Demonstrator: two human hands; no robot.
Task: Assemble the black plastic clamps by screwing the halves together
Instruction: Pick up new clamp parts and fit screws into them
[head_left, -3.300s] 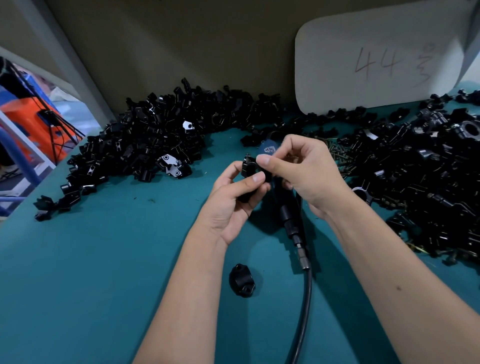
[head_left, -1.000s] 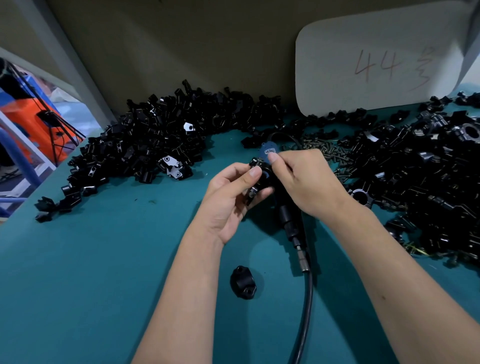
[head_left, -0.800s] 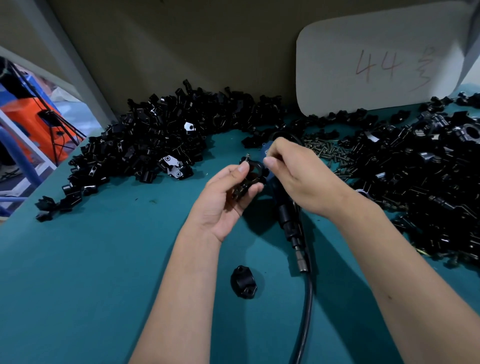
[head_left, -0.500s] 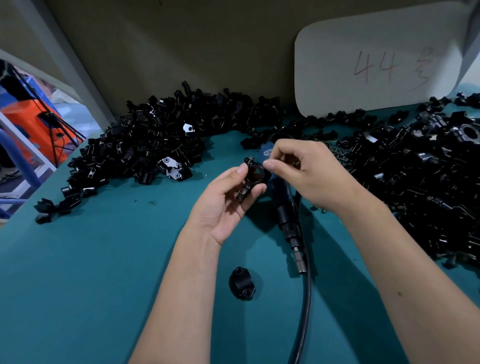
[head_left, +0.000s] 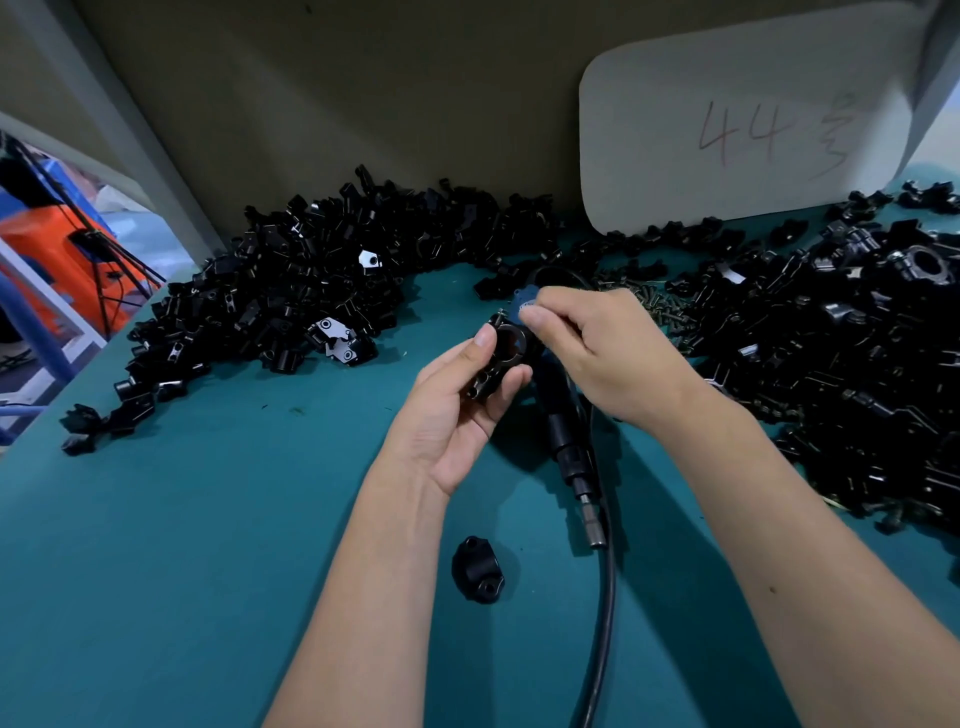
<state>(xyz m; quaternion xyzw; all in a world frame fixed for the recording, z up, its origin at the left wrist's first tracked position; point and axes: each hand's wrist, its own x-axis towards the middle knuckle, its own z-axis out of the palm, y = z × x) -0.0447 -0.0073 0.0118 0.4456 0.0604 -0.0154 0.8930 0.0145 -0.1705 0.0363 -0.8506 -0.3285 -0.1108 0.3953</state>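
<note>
1. Currently, the left hand grips a black plastic clamp at frame centre, thumb on its left side, fingers curled behind it, round bore facing the camera.
2. At 1 o'clock from the clamp, the right hand has its fingertips pinched together at the clamp's upper edge; what they pinch is too small to identify.
3. Directly beneath both hands, a black power screwdriver lies on the teal table, its cable running toward 6 o'clock.
4. At 6 o'clock from the held clamp, a loose clamp half lies on the table, apart from both hands.
5. Clamp-part piles sit at 10 o'clock and 3 o'clock.
6. Loose screws lie just beyond the right hand.
</note>
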